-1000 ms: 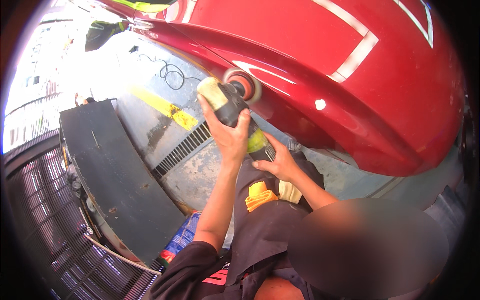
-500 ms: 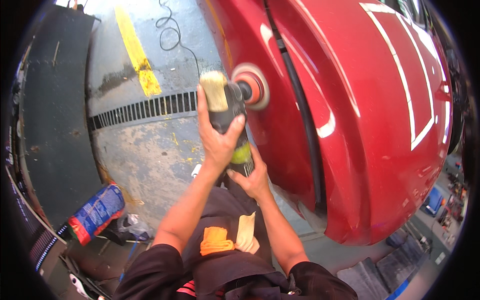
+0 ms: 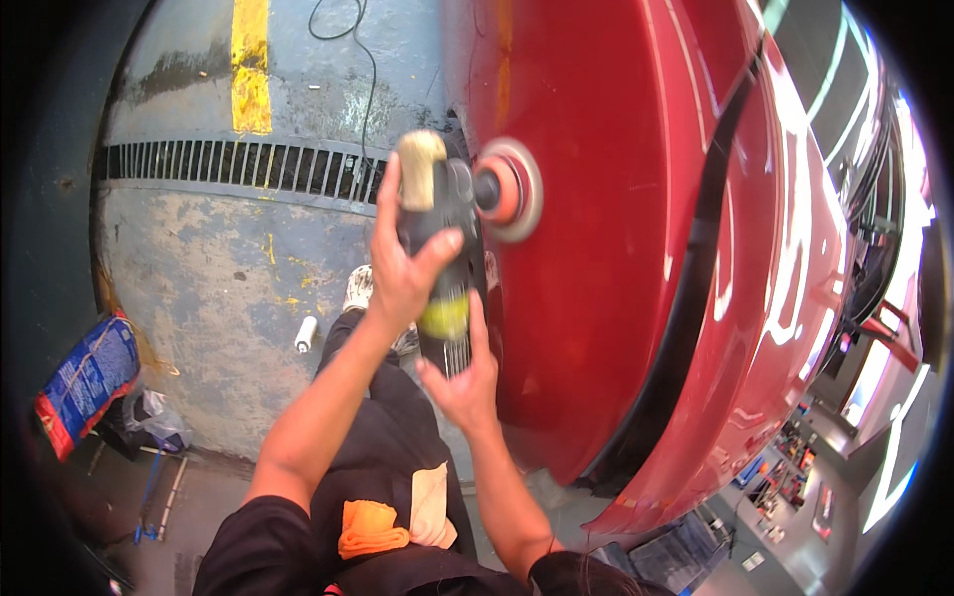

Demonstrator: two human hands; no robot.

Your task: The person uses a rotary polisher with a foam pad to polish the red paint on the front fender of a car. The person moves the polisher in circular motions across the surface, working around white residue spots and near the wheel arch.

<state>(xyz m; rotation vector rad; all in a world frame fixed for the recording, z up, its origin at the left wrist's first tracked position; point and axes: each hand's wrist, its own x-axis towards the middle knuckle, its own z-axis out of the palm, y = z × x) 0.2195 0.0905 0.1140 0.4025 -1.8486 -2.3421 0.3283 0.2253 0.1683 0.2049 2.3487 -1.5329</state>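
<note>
My left hand [image 3: 399,283] wraps the front of a black electric polisher [image 3: 452,204], fingers along its far left side and thumb across the body. A cream-coloured covering [image 3: 419,179] sits over part of the tool's head. Lower down, my right hand [image 3: 469,385] grips the rear of the body, beside a yellow-green band. The polisher's round pad [image 3: 523,189], pale-rimmed with an orange-red middle, stands on edge against the glossy red car panel [image 3: 596,258]; whether it spins cannot be told. At my waist hang an orange cloth [image 3: 372,528] and a cream cloth [image 3: 431,507].
A black trim strip [image 3: 691,288] curves along the car. On the worn grey floor, a drain grate [image 3: 238,167] crosses under a black cord [image 3: 370,99]. A small white bottle [image 3: 307,334] lies near my shoe [image 3: 359,286]. At left is a blue-and-red bag [image 3: 91,377].
My view has swung, so the floor and bag appear further left and more of the car's side shows. Both hands still grip the polisher. My shoe has come into sight.
</note>
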